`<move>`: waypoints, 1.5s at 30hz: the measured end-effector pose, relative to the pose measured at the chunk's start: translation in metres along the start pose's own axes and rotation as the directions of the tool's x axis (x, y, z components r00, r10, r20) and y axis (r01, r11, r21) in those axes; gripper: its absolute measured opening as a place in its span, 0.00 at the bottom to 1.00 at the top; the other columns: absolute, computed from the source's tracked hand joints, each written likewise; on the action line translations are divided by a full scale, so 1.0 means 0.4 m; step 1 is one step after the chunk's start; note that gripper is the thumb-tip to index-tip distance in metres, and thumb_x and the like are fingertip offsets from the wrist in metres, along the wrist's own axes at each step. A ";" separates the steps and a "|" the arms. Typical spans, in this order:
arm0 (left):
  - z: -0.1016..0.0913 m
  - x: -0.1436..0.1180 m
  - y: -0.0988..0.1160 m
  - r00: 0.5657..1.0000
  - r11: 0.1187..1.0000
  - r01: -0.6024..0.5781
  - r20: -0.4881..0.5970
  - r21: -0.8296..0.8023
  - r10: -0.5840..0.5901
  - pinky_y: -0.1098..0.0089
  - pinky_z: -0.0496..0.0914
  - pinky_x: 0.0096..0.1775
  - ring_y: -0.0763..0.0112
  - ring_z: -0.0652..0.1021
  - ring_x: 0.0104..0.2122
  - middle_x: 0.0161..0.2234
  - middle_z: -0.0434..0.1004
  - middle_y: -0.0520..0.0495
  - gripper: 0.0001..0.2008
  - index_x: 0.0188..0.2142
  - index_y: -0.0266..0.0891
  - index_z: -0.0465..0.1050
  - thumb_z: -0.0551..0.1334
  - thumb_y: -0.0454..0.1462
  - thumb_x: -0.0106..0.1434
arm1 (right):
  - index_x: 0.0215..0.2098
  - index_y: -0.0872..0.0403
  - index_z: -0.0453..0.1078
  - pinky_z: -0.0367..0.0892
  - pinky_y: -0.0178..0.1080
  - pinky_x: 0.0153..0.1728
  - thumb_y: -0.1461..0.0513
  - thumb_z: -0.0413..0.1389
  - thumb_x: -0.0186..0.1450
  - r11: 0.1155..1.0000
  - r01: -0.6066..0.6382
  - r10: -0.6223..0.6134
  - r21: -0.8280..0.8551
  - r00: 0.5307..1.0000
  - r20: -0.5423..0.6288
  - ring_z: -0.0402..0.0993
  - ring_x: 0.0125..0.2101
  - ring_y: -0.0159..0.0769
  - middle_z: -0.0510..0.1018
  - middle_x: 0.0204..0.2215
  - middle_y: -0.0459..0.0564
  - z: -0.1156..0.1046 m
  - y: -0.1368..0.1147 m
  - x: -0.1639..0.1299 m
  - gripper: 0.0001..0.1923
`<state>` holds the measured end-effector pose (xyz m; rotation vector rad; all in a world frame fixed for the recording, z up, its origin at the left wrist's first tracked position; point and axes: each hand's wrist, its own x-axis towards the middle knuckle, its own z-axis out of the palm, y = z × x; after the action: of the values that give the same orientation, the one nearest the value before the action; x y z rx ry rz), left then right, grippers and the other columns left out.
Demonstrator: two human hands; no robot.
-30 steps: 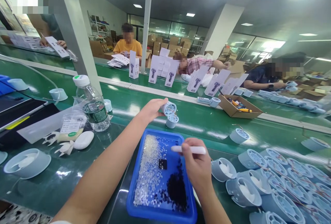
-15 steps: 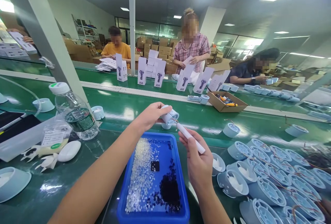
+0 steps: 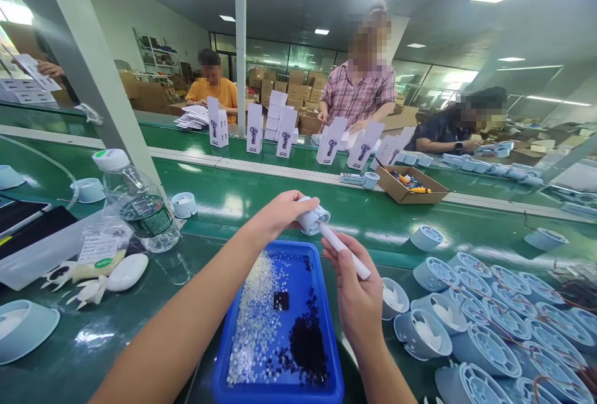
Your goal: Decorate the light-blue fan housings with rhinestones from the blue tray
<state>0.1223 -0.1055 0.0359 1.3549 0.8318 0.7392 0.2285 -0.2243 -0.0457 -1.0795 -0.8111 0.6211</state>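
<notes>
While my left hand clamps its fingers on the pale-blue round plastic housing near frame centre, my right hand grips the white pen-shaped tool; I should brace both, aligning its tip squarely.

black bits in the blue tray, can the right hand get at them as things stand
Probably yes: the right hand is close beside the blue tray and nothing covers the black bits, though the white pen it holds could hinder picking them up.
</notes>
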 end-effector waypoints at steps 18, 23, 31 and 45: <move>0.118 -0.017 -0.051 0.840 0.842 -0.444 -0.469 -0.306 0.273 0.73 0.52 0.22 0.79 0.54 0.19 0.19 0.47 0.56 0.22 0.18 0.40 0.47 0.61 0.42 0.57 | 0.40 0.56 0.70 0.43 0.32 0.16 0.48 0.53 0.66 0.968 -0.227 0.185 0.107 0.934 0.305 0.41 0.15 0.24 0.48 0.13 0.33 0.018 -0.009 -0.036 0.19; 0.104 -0.007 -0.058 0.893 0.910 -0.413 -0.180 0.034 0.412 0.71 0.63 0.30 0.75 0.66 0.27 0.27 0.64 0.51 0.18 0.26 0.40 0.59 0.68 0.45 0.51 | 0.42 0.55 0.71 0.45 0.32 0.16 0.49 0.52 0.67 0.994 -0.104 0.106 -0.016 0.982 0.159 0.45 0.16 0.26 0.51 0.15 0.36 0.001 -0.023 -0.026 0.18; -0.096 0.074 -0.075 0.934 0.848 -0.126 -0.226 0.514 0.276 0.62 0.69 0.34 0.64 0.73 0.31 0.32 0.64 0.49 0.28 0.45 0.42 0.53 0.68 0.43 0.51 | 0.40 0.51 0.65 0.53 0.31 0.18 0.57 0.54 0.65 0.962 0.004 0.027 -0.273 0.994 0.110 0.55 0.18 0.27 0.60 0.18 0.37 -0.004 -0.021 -0.024 0.08; -0.218 0.119 -0.128 0.903 0.521 0.063 -0.271 0.851 0.334 0.60 0.56 0.57 0.57 0.68 0.54 0.49 0.74 0.41 0.22 0.50 0.40 0.72 0.50 0.48 0.65 | 0.24 0.51 0.60 0.59 0.34 0.26 0.61 0.55 0.63 0.906 0.241 -0.038 -0.348 0.865 0.500 0.61 0.22 0.29 0.65 0.20 0.40 0.006 0.019 -0.070 0.11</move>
<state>0.0719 -0.0239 -0.0213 2.2200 1.5751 0.7785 0.2104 -0.2421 -0.0598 -1.2359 -1.4973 0.6215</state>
